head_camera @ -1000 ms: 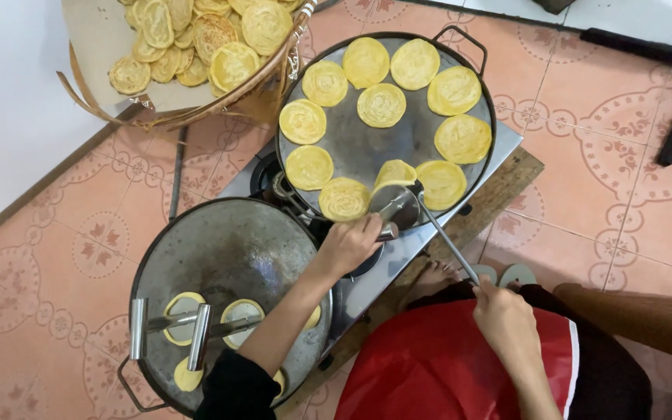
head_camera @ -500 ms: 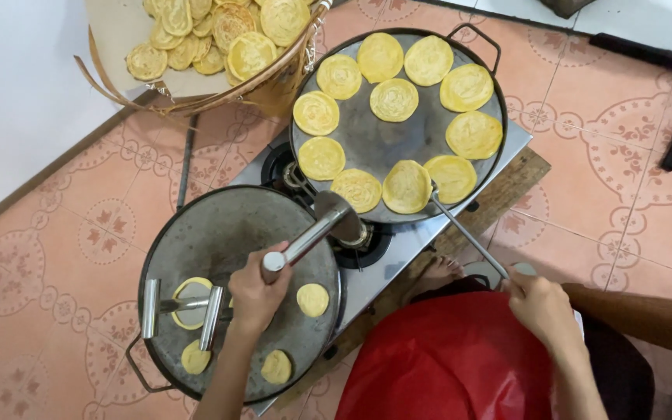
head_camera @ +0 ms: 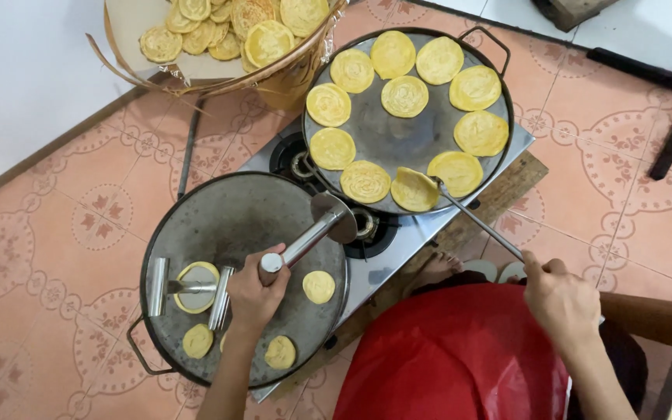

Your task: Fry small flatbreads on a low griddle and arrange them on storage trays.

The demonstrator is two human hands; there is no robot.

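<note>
1. Far left of the hands, a small metal press frame [head_camera: 190, 285] sits on the near round griddle [head_camera: 219, 225], with a flattened dough disc inside it.
2. Left hand [head_camera: 256, 292] is wrapped tight around the handle of a metal stamp press [head_camera: 314, 231], held tilted, its round head lifted over the griddle's far edge.
3. Just right of that hand lies a small dough round [head_camera: 319, 286]; two more lie close below it.
4. Right hand [head_camera: 560, 298] is closed on a long thin spatula [head_camera: 477, 221]; its tip is tucked under a folded-up flatbread [head_camera: 414, 189] on the far pan [head_camera: 398, 144], well ahead of both hands.
</note>
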